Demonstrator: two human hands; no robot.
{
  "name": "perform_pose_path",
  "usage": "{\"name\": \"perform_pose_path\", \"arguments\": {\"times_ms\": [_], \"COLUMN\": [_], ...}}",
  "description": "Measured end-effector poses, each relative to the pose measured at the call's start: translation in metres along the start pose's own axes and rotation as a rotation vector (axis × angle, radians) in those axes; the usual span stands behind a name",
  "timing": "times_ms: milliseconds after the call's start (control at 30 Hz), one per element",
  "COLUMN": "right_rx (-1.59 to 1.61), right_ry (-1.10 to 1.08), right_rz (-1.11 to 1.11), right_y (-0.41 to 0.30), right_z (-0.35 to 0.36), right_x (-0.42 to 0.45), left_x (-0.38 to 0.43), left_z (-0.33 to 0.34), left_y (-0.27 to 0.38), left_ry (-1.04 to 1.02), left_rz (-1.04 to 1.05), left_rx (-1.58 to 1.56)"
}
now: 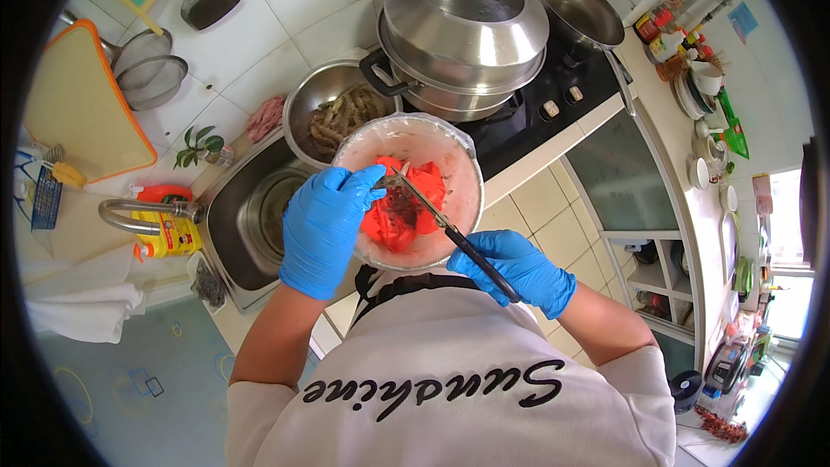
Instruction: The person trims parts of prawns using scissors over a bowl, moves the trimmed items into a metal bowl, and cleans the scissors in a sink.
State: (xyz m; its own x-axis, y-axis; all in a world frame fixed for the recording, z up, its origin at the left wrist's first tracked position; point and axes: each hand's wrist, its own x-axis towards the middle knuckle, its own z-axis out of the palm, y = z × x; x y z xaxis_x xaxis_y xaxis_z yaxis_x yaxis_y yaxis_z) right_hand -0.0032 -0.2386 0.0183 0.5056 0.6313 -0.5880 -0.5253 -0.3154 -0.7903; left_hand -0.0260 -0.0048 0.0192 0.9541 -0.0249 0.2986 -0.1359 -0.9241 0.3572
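Observation:
My left hand (324, 227), in a blue glove, pinches a grey shrimp (391, 181) between thumb and fingers. In my gloved right hand (515, 272) are black-handled scissors (447, 224), their blades reaching up-left to the shrimp. Both hands are over a pale, plastic-lined tub (467, 168). Inside it lies a crumpled red plastic bag (429, 188) with dark scraps in its middle. Just behind the tub, a stainless steel bowl (298, 120) contains several raw shrimp (347, 113). Whether the blades touch the shrimp is too small to tell.
A sink (224, 233) with a curved faucet (130, 217) is on the left. Behind the tub, a large lidded steamer pot (454, 78) stands on the black gas stove (538, 123), near a frying pan (577, 10). A yellow detergent bottle (175, 237) stands beside the sink.

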Motion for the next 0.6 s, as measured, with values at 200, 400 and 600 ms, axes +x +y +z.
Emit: {"name": "perform_pose_path", "arguments": {"times_ms": [200,400,600], "right_rx": [-0.060,-0.457,-0.539], "right_ry": [0.084,0.256,0.257], "right_rz": [-0.055,-0.233,-0.197], "right_y": [0.016,0.024,0.013], "right_z": [-0.008,-0.011,-0.014], "right_x": [0.009,0.004,-0.003], "left_x": [-0.001,0.010,0.013], "left_z": [0.017,0.016,0.016], "left_y": [-0.008,-0.008,-0.005], "left_ry": [-0.028,-0.142,-0.206], "left_rz": [-0.445,-0.851,-0.904], "left_rx": [-0.960,-1.605,-1.744]}}
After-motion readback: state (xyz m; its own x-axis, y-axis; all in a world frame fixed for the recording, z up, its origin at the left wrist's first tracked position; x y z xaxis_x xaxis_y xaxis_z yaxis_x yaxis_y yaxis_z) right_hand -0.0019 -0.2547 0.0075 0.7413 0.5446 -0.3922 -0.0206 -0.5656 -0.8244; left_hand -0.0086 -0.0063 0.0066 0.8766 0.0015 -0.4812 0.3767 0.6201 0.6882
